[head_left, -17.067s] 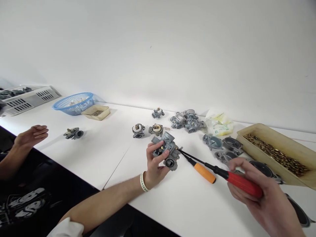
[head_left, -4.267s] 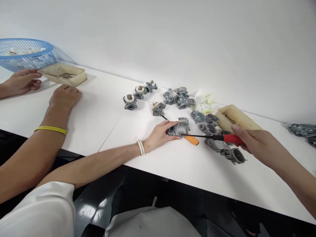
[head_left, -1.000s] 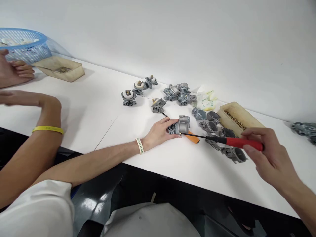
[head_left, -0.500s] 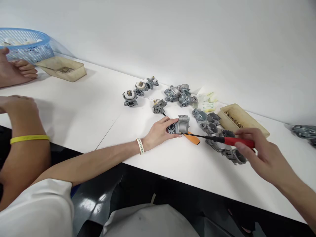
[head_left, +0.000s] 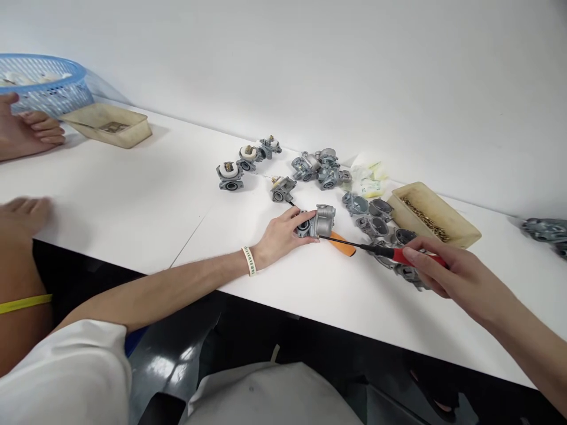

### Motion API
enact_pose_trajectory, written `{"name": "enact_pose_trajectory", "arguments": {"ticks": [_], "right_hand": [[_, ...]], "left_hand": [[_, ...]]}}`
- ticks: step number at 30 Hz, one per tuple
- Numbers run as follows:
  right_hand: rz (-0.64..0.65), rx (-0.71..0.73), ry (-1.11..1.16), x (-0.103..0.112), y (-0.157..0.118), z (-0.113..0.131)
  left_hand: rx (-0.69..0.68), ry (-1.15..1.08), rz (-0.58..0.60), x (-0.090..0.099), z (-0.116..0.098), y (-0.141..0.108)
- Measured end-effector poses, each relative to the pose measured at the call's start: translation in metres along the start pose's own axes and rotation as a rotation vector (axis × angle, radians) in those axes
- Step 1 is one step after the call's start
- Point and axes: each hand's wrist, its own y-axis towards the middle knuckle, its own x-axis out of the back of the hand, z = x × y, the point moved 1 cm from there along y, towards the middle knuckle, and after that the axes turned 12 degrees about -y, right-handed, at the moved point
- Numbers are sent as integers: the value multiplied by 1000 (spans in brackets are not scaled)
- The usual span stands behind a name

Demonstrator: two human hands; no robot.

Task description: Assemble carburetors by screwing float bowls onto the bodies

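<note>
My left hand (head_left: pixel 283 230) grips a grey metal carburetor (head_left: pixel 325 222) by its left side, thumb below and fingers above, on the white table. In my right hand (head_left: pixel 447 265) is a screwdriver (head_left: pixel 401 255) with a red handle, held almost level. Its dark shaft points left, and the tip meets the lower edge of the carburetor; the screw there is too small to make out. Partly behind the carburetor lies an orange-handled screwdriver (head_left: pixel 343 244), its dark shaft showing again at the upper left. Close to that shaft stands a carburetor body (head_left: pixel 282 190) with its inside exposed.
Carburetor bodies with white floats (head_left: pixel 229 172) stand at the back left; assembled carburetors (head_left: pixel 328 168) cluster behind. Float bowls (head_left: pixel 374 225) lie beside a tray of brass screws (head_left: pixel 460 233) on the right. A co-worker's hands (head_left: pixel 33 130) are at left, near another tray (head_left: pixel 133 133) and a blue basket (head_left: pixel 57 97).
My right hand has shifted left and its fingers have moved around the red handle. The screwdriver tip stays at the carburetor's lower edge. The co-worker's nearer arm has drawn back toward the left.
</note>
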Motion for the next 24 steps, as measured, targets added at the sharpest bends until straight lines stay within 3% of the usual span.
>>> {"name": "enact_pose_trajectory", "arguments": {"ticks": [2, 3, 8, 11, 12, 14, 17, 19, 24], "right_hand": [[105, -11, 105, -1, 0, 1], [71, 34, 58, -1, -1, 3], [-447, 456, -622, -6, -8, 9], [-636, 805, -928, -12, -11, 10], [-655, 858, -950, -14, -12, 10], [-570, 808, -777, -15, -10, 8], [-280, 571, -384, -18, -7, 3], [-152, 432, -227, -20, -7, 0], [-72, 213, -133, -23, -11, -1]], "left_hand": [[-24, 47, -9, 0, 0, 0], [-35, 55, -15, 0, 0, 1], [5, -36, -62, 0, 0, 3], [-48, -20, -67, 2, 1, 4], [-83, 4, -62, 2, 1, 3], [-163, 89, -57, 4, 1, 2], [-289, 265, -56, 4, 2, 0], [-349, 346, -48, 4, 2, -1], [-303, 321, -22, 3, 4, -1]]}}
